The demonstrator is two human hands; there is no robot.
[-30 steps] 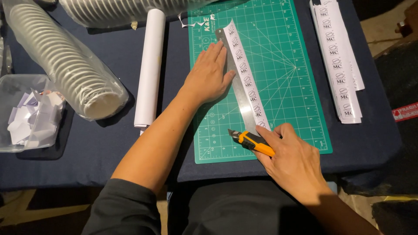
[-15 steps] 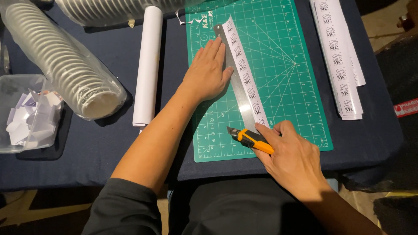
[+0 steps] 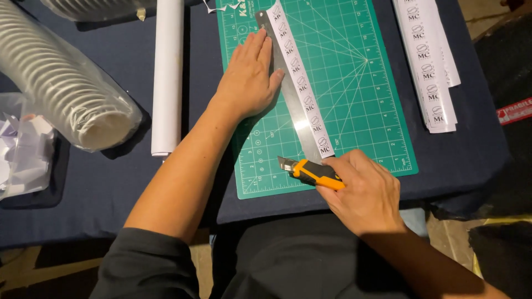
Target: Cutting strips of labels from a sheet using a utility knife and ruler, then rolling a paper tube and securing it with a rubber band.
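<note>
My left hand lies flat on a steel ruler, pressing it down on a green cutting mat. A long white strip of printed labels runs along the ruler's right edge. My right hand grips an orange and black utility knife near the mat's front edge. The blade points left, just past the ruler's near end.
A rolled white sheet lies left of the mat on the dark blue cloth. A bagged sleeve of stacked white cups sits further left, beside a clear tub of paper scraps. More label strips are piled at the right.
The view has shifted, so everything sits higher and further left in frame. Both hands keep their hold; the knife stays at the ruler's near end.
</note>
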